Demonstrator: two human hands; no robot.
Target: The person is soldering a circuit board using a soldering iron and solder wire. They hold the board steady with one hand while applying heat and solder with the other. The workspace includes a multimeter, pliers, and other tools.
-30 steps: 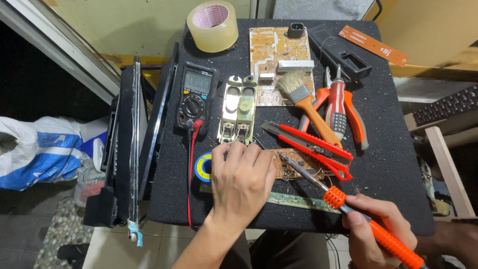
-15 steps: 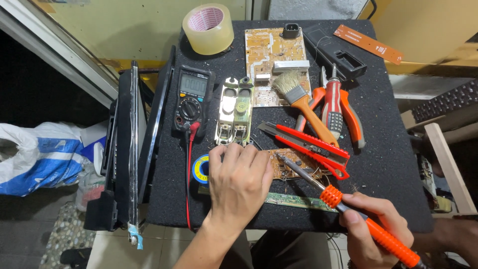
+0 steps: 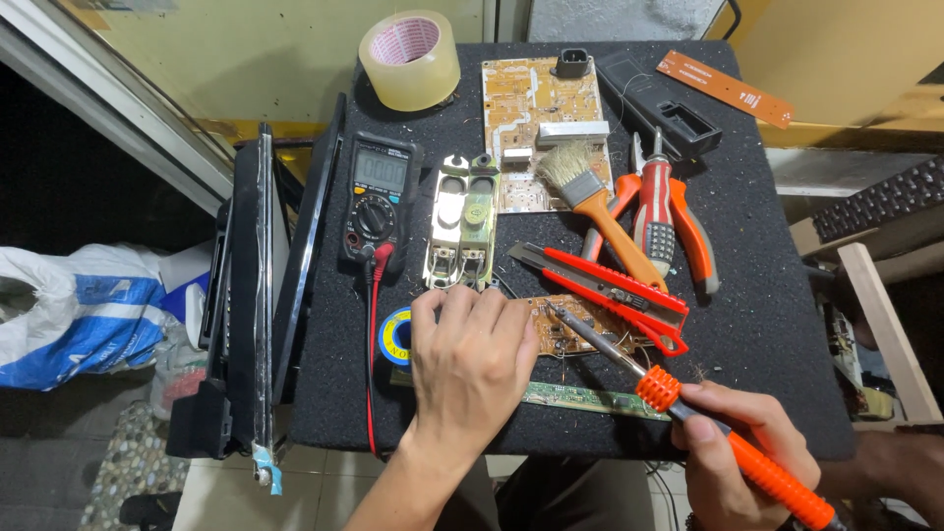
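L hand [image 3: 470,366] lies flat, fingers spread and released, pinning the small brown circuit board [image 3: 575,329] at mat centre, while the R hand [image 3: 739,454] at 5 o'clock is clenched round the orange soldering iron [image 3: 688,405], tip resting on the board just beside the L fingertips. Risk imo: a small slip of the iron burns those fingers, or too long a dwell lifts a pad. The red utility knife [image 3: 605,287] at 1 o'clock of the board, v. near, could snag the shaft.
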